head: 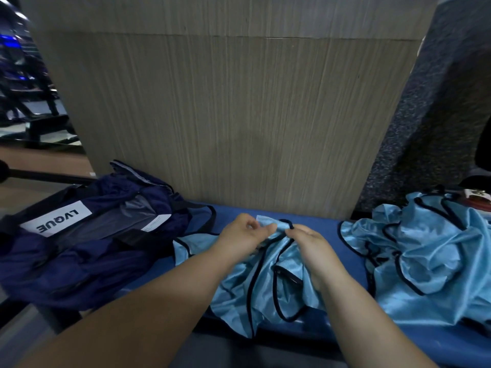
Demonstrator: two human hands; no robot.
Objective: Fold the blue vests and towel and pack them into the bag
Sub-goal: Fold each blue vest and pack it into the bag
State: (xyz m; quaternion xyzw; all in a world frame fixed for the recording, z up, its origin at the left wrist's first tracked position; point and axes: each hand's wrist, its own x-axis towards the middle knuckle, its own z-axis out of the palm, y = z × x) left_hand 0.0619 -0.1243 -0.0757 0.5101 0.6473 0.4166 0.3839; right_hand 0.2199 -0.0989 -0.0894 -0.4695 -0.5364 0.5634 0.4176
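Note:
A light blue vest (255,293) with dark trim lies crumpled on the blue bench (326,232) in front of me. My left hand (244,235) pinches its upper edge near the top, and my right hand (309,243) pinches the dark trim right beside it. A heap of more light blue vests (425,256) lies on the bench to the right. The navy bag (87,235) with a white label sits open on the left end, touching the vest's left corner. No towel can be told apart.
A wood-grain panel (239,115) rises directly behind the bench. A dark speckled wall (430,115) stands at the right, with a small red and white object (477,199) behind the heap. Gym equipment (24,88) shows at far left.

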